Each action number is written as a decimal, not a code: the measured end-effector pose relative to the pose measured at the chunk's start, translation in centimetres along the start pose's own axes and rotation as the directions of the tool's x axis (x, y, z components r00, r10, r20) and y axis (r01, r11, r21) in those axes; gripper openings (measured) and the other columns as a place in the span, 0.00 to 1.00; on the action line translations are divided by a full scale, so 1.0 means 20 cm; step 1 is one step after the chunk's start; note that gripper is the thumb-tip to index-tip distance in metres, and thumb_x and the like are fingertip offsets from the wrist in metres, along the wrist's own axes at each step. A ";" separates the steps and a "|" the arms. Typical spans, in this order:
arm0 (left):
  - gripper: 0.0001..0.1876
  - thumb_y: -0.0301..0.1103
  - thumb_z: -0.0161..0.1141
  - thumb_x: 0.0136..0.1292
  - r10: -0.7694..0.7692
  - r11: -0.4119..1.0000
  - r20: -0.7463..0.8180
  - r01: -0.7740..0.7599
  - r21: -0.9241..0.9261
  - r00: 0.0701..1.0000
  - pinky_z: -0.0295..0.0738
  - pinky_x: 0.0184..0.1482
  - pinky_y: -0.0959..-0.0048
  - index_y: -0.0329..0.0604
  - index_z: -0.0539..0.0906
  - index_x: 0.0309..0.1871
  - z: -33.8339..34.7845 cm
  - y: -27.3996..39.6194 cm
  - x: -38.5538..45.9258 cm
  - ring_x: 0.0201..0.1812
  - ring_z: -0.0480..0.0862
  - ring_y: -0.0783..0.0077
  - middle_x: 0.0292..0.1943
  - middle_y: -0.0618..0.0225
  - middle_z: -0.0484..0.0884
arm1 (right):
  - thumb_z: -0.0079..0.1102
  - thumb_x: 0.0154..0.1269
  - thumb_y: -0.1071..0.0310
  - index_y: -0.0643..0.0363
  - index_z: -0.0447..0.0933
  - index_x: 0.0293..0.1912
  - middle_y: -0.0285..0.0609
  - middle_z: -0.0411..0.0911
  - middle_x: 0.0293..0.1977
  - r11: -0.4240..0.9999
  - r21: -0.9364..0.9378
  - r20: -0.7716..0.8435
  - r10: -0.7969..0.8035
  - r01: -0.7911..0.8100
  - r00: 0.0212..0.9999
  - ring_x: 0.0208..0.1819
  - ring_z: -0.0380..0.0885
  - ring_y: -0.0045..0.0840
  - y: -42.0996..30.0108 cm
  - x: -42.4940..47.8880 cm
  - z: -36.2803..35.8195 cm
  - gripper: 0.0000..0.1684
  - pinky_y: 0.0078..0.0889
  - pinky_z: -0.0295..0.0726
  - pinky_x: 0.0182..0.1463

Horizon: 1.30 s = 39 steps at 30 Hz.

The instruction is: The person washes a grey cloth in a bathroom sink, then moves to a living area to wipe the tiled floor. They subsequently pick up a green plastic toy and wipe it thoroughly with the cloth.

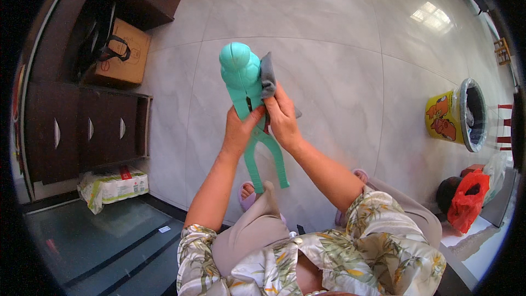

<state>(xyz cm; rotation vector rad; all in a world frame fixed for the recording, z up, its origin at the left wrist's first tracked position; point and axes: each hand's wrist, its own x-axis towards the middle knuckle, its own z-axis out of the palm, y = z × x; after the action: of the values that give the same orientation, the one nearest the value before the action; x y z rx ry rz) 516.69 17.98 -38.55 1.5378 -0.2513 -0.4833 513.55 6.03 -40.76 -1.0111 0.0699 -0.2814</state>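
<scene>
A turquoise plastic snowball maker (240,68), built like tongs with a rounded mould head and two curved handles, is held up over the floor. Its head points away from me and the handles reach back toward my knees. My left hand (241,125) grips it near the pivot, thumb across the arms. In my right hand (282,119) is a grey cloth (268,76), pressed against the right side of the mould head. A corner of the cloth also sticks out beyond the right hand. Something dark red shows between the hands near the pivot, mostly hidden.
Dark wooden drawers (109,125) stand at left, with a cardboard box (127,51) in an open bay. A tissue pack (123,185) lies by a dark glass top (111,238). At right are a yellow bin (446,117) and a red plastic bag (468,201).
</scene>
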 end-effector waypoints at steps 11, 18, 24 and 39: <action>0.10 0.27 0.62 0.57 -0.074 0.904 -0.120 0.117 0.411 0.990 0.75 0.26 0.71 0.35 0.76 0.40 0.12 0.04 -0.07 0.25 0.81 0.74 0.24 0.66 0.80 | 0.66 0.45 0.72 0.57 0.77 0.42 0.45 0.74 0.41 0.123 -0.679 0.486 -0.663 0.724 0.569 0.42 0.73 0.38 -0.24 0.30 -0.19 0.20 0.36 0.77 0.43; 0.16 0.36 0.62 0.58 0.300 0.393 -0.087 -0.040 0.918 0.950 0.73 0.30 0.54 0.39 0.76 0.47 0.06 0.01 -0.06 0.28 0.82 0.49 0.26 0.54 0.81 | 0.56 0.58 0.70 0.62 0.73 0.32 0.49 0.72 0.29 0.395 -0.788 0.196 -0.567 0.472 0.800 0.30 0.73 0.44 -0.23 0.33 -0.16 0.05 0.42 0.73 0.33; 0.24 0.33 0.63 0.54 0.445 0.201 -0.011 -0.087 0.976 0.895 0.73 0.32 0.55 0.43 0.74 0.56 0.02 0.00 -0.05 0.32 0.82 0.48 0.34 0.56 0.82 | 0.49 0.62 0.62 0.70 0.72 0.28 0.54 0.74 0.21 0.758 -0.644 -0.166 -0.270 0.103 0.949 0.23 0.72 0.41 -0.13 0.36 -0.19 0.17 0.40 0.70 0.30; 0.22 0.27 0.64 0.46 0.538 -0.012 0.175 -0.200 0.980 0.824 0.68 0.38 0.60 0.39 0.75 0.48 -0.18 -0.11 -0.04 0.38 0.76 0.55 0.34 0.61 0.74 | 0.54 0.65 0.57 0.63 0.78 0.33 0.45 0.79 0.25 0.749 0.117 0.047 0.652 -0.653 0.757 0.25 0.79 0.30 0.00 0.32 -0.36 0.17 0.34 0.79 0.27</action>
<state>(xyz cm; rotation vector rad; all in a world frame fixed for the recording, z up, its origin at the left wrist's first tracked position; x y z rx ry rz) 517.24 21.60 -40.68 2.7416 -0.9358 0.5817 518.37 -1.48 -44.17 -0.8009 0.3944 0.3634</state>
